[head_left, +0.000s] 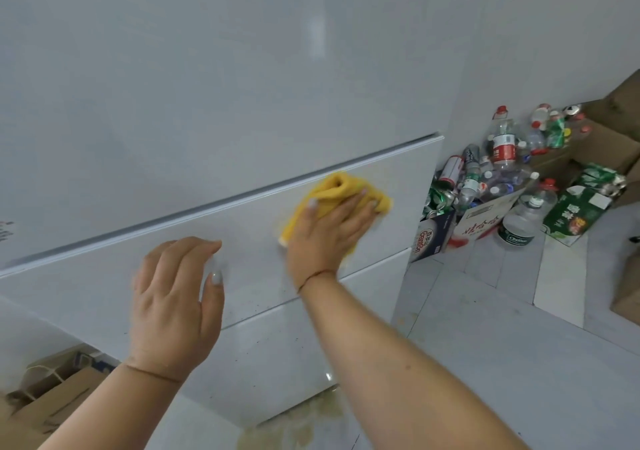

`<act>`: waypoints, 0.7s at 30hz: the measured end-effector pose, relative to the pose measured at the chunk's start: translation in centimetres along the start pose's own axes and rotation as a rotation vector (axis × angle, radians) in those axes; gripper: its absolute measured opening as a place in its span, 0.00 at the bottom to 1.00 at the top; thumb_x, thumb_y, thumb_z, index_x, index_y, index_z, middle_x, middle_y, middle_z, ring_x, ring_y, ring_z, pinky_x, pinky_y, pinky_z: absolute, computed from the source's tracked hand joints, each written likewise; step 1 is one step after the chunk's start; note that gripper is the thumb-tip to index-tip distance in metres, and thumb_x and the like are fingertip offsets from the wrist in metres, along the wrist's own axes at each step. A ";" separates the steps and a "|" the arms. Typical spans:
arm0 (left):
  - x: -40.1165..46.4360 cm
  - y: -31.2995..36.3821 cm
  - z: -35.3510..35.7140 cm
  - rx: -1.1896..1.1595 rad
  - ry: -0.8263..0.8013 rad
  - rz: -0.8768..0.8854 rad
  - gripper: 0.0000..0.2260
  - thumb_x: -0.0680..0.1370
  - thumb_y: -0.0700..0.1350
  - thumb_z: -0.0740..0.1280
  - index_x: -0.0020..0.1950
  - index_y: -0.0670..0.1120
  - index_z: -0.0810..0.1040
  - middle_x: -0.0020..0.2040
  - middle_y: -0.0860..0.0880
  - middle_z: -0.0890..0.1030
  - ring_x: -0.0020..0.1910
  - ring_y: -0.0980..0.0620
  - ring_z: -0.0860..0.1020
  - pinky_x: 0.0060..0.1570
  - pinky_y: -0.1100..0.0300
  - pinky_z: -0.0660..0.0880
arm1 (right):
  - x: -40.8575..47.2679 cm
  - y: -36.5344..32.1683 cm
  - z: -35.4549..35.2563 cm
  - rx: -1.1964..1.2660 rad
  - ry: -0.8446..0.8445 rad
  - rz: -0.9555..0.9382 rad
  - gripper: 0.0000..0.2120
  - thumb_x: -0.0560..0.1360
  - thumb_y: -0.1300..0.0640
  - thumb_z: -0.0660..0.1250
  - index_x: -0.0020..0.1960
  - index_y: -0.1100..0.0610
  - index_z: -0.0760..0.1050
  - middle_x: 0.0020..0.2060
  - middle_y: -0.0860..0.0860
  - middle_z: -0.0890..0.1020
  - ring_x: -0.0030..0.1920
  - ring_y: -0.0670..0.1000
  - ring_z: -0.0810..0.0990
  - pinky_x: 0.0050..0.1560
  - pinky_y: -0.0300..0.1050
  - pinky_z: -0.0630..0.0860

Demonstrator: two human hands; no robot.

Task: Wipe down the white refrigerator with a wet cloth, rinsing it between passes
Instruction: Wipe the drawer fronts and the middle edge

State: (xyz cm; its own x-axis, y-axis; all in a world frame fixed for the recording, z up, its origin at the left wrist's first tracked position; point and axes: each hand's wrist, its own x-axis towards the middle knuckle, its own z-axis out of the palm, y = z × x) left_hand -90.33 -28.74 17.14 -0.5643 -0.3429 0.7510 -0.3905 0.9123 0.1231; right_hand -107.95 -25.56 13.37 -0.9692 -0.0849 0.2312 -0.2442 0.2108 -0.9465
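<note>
Off to the right of the white refrigerator (242,103), cardboard boxes (485,217) crammed with empty plastic bottles (502,148) and cans crowd the tiled floor (485,345), and a brownish stain (298,422) spreads at the appliance's foot. Against the middle door panel, just below the seam, the right hand (329,231) presses the bunched yellow cloth (336,193) with fingers spread over it. Beside it, the left hand (173,300) hovers near the same panel, fingers loosely curled and holding nothing.
</note>
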 end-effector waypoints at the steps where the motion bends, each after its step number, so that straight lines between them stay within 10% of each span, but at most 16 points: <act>1: 0.1 -0.3 0.1 0.032 -0.029 0.038 0.19 0.79 0.45 0.56 0.59 0.35 0.80 0.56 0.38 0.80 0.57 0.37 0.74 0.62 0.45 0.68 | 2.2 0.0 -0.9 0.021 0.025 0.025 0.43 0.73 0.34 0.44 0.78 0.61 0.45 0.76 0.65 0.49 0.76 0.65 0.48 0.76 0.59 0.48; 10: 0.5 -4.8 0.0 0.311 -0.335 0.349 0.25 0.83 0.54 0.50 0.76 0.43 0.65 0.77 0.46 0.64 0.77 0.48 0.59 0.76 0.43 0.56 | 14.4 5.1 -6.1 0.255 0.167 0.468 0.27 0.83 0.43 0.45 0.79 0.51 0.51 0.78 0.55 0.54 0.77 0.56 0.52 0.76 0.55 0.50; 17: 0.9 -4.7 -0.6 0.280 -0.386 0.346 0.26 0.83 0.55 0.47 0.77 0.44 0.63 0.78 0.47 0.62 0.78 0.49 0.57 0.77 0.48 0.50 | 9.0 7.0 -1.8 0.527 0.235 0.824 0.34 0.75 0.31 0.51 0.77 0.45 0.55 0.77 0.50 0.57 0.75 0.54 0.60 0.73 0.59 0.58; 21: 0.8 -4.9 -2.0 0.189 -0.344 0.332 0.24 0.83 0.52 0.51 0.74 0.41 0.69 0.74 0.43 0.69 0.76 0.46 0.63 0.75 0.45 0.57 | 5.3 11.7 2.9 0.509 0.189 0.893 0.29 0.59 0.19 0.51 0.53 0.34 0.67 0.60 0.41 0.68 0.59 0.49 0.70 0.58 0.50 0.67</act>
State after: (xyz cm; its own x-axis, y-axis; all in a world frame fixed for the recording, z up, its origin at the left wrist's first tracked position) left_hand -87.39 -33.05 18.49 -0.8745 -0.1245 0.4688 -0.2565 0.9390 -0.2291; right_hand -115.82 -26.38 2.82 -0.7904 0.0630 -0.6093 0.5630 -0.3172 -0.7632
